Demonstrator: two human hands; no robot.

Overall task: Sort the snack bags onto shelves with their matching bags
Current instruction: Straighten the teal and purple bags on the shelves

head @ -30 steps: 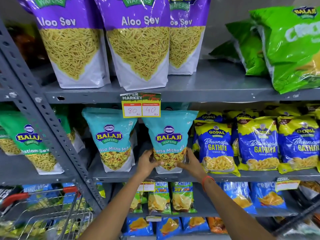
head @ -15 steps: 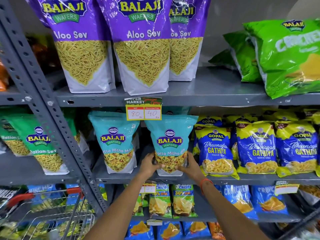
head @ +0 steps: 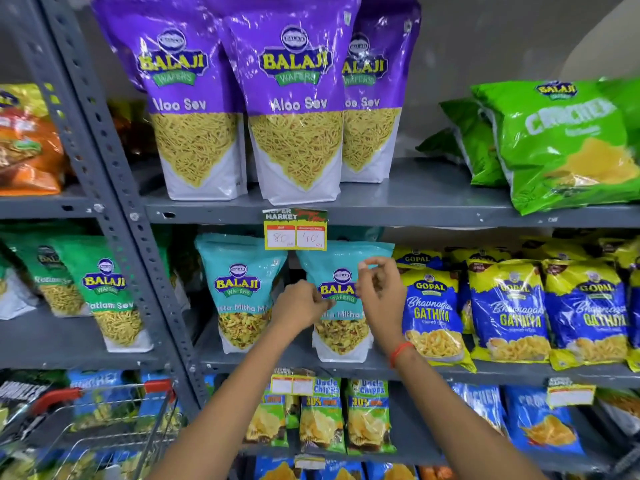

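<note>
Two bare hands work at a teal bag (head: pixel 341 303) of Balaji mix standing upright on the middle shelf (head: pixel 381 370), just right of its matching teal twin (head: pixel 240 292) and left of the blue-and-yellow Gathiya bags (head: pixel 431 306). A second ago both hands cupped the bag low, near its base at the shelf's front edge; now they have climbed to its printed middle. The left hand (head: pixel 299 303) is curled with fingers drawn together against the bag's left side, though whether it pinches the film cannot be told. The right hand (head: pixel 379 289), red thread at the wrist, hovers before the bag's upper right with thumb and forefinger nearly meeting and the other fingers loose; it appears to have let go. The bag stands where it did, its base on the shelf. Above, three purple Aloo Sev bags (head: pixel 296 109) line the top shelf (head: pixel 415 211), a price tag (head: pixel 295 230) hanging from its front edge. A cart (head: pixel 104 417) with red handles sits at lower left
</note>
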